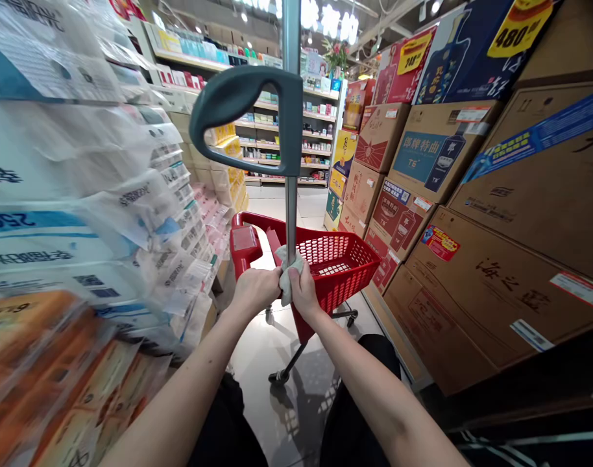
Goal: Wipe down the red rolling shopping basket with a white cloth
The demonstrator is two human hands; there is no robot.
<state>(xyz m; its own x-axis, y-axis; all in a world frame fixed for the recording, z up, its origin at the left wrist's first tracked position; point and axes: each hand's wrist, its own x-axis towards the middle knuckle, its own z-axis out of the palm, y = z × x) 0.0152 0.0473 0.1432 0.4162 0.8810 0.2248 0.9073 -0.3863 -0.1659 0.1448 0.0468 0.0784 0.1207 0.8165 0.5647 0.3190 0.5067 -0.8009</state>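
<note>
A red shopping basket cart (342, 259) stands on the floor in front of me, its metal pole (290, 214) rising to a grey handle (242, 104) near my face. My left hand (252, 290) and my right hand (303, 290) are both closed around a crumpled white cloth (287, 275) pressed against the lower part of the pole. My dark-trousered knees show at the bottom of the view.
Stacked packs of tissue in clear plastic (82, 214) fill the left side. Brown cardboard boxes (496, 246) with labels and price tags are piled on the right. A narrow tiled aisle (277, 389) runs ahead to shelves (277, 130) of goods.
</note>
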